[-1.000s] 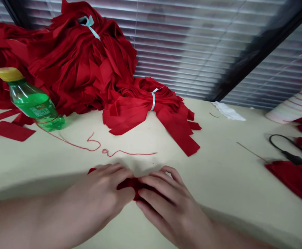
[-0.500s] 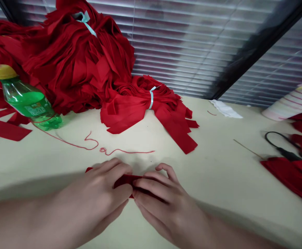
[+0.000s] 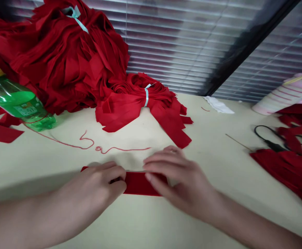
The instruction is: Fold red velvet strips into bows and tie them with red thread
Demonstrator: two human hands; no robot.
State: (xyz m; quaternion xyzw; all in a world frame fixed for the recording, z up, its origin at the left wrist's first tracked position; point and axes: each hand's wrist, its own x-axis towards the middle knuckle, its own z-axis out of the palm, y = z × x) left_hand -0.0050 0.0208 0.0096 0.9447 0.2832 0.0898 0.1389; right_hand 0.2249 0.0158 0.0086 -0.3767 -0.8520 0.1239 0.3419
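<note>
A flat strip of red fabric (image 3: 140, 183) lies across the pale table in front of me. My left hand (image 3: 102, 185) is closed on the strip's left part, thumb and fingers pinched together, with a red corner showing beyond the knuckles. Over the right end is my right hand (image 3: 175, 176), its fingers apart and slightly curved. The strip's right end is hidden beneath that hand, which holds nothing I can see. Loose red thread (image 3: 125, 149) lies on the table just beyond both hands.
Tied bundles of red strips, a large one (image 3: 62, 58) and a smaller one (image 3: 119, 107), sit against the window blinds. A green bottle (image 3: 23, 103) stands left. At right are a striped cup (image 3: 277, 97), red fabric (image 3: 283, 169), a black cable (image 3: 267, 138) and white tissue (image 3: 218, 104).
My right hand has lifted away from my left and opened, moving up and right. More of the red strip shows, now lying flat. The view has shifted slightly right.
</note>
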